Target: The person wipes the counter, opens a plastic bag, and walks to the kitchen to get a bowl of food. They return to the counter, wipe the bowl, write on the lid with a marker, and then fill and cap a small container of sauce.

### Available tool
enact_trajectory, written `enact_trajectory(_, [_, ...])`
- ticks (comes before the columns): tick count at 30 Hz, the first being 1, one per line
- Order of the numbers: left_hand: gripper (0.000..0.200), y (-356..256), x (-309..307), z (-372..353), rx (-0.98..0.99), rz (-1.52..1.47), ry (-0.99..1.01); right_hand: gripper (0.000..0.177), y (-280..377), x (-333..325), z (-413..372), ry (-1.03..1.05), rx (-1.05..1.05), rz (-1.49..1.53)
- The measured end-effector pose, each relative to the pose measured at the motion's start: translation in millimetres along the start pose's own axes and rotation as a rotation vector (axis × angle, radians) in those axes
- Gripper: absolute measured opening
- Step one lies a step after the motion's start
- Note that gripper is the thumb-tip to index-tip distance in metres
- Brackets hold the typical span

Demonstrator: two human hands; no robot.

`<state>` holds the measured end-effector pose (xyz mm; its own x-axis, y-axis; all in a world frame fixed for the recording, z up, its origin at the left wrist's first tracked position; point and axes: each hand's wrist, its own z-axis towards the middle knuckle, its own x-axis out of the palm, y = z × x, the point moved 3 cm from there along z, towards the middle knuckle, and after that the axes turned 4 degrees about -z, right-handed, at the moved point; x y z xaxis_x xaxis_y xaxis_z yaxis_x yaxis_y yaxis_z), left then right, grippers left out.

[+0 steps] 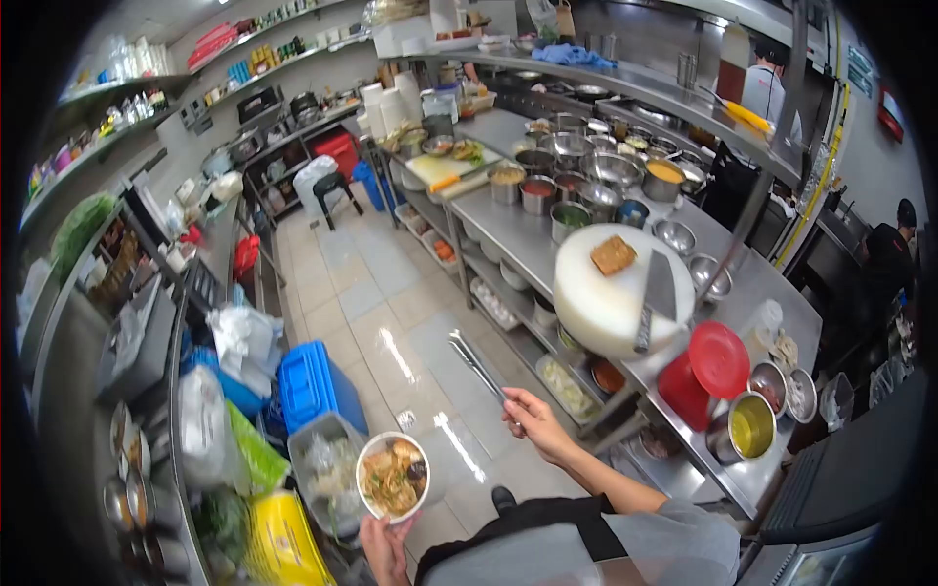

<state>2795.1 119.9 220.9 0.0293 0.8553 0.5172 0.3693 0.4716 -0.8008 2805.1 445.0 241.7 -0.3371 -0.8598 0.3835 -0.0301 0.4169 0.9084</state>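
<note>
My left hand [387,549] is closed at the lower edge of a white round bowl [364,495] and holds it over the floor. Cooked food [395,477] in brown and yellow pieces, with green bits and one dark piece, fills the bowl. In my right hand [535,426] are metal tongs [475,363], pointing forward and left, with their tips apart from everything. Beyond that hand, on the steel table, a thick round white chopping block [596,298] carries a golden-brown slab of food [614,255] and a cleaver [657,293].
Several metal pots [538,195] stand on the steel table [498,231]. A red container [699,376] and a pot of yellow liquid [743,427] are at its near corner. On the left are a blue bin [318,386] and a grey tub [327,469]. A co-worker [765,98] stands behind the shelf.
</note>
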Motion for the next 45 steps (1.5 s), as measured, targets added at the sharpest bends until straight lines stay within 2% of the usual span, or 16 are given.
enact_trajectory(3, [0.03,-16,-8,51,0.0,-0.009,-0.003,0.036,20,-3,82,-0.028,0.001,-0.081])
enact_trajectory(7, [0.026,-41,-11,107,0.04,0.063,-0.334,0.042,76,19,197,0.007,0.014,0.028])
enact_trajectory(13, [0.023,-97,7,239,0.104,0.11,-0.442,0.044,165,11,421,0.004,-0.234,0.058])
enact_trajectory(17, [0.023,-144,19,356,0.071,0.208,-0.389,0.042,205,-61,575,-0.438,-0.499,-0.731])
enact_trajectory(20, [0.024,-176,50,438,0.07,0.271,-0.297,0.042,243,-103,631,-0.726,-0.666,-1.025])
enact_trajectory(21, [0.024,-194,79,460,0.099,0.278,-0.255,0.038,249,-137,663,-0.787,-0.462,-0.984])
enact_trajectory(22, [0.024,-204,96,485,0.113,0.259,-0.207,0.035,255,-167,689,-0.904,-0.487,-1.108])
enact_trajectory(26, [0.026,-219,99,610,0.147,0.325,-0.157,0.023,285,-265,775,-1.065,-0.46,-1.001])
enact_trajectory(27, [0.024,-226,125,628,0.138,0.197,-0.162,0.023,294,-277,789,-1.126,-0.392,-1.015])
enact_trajectory(29, [0.024,-237,155,673,0.161,0.199,-0.176,0.023,309,-300,814,-1.243,-0.252,-1.041])
enact_trajectory(33, [0.029,-240,154,777,0.153,0.15,-0.146,0.027,327,-368,886,-1.479,-0.003,-1.161])
enact_trajectory(34, [0.03,-244,164,796,0.151,0.147,-0.159,0.029,308,-471,941,-1.356,0.121,-1.571])
enact_trajectory(35, [0.031,-249,171,813,0.156,0.137,-0.172,0.031,316,-459,946,-1.366,0.113,-1.332])
enact_trajectory(36, [0.033,-254,175,830,0.154,0.122,-0.181,0.03,323,-458,952,-1.36,0.127,-1.338])
enact_trajectory(41, [0.036,-287,206,873,0.216,0.061,-0.275,0.029,344,-472,998,-1.205,0.023,-1.697])
enact_trajectory(45, [0.022,-308,166,920,0.235,-0.09,-0.482,0.028,359,-451,1014,-1.442,-0.061,-1.726])
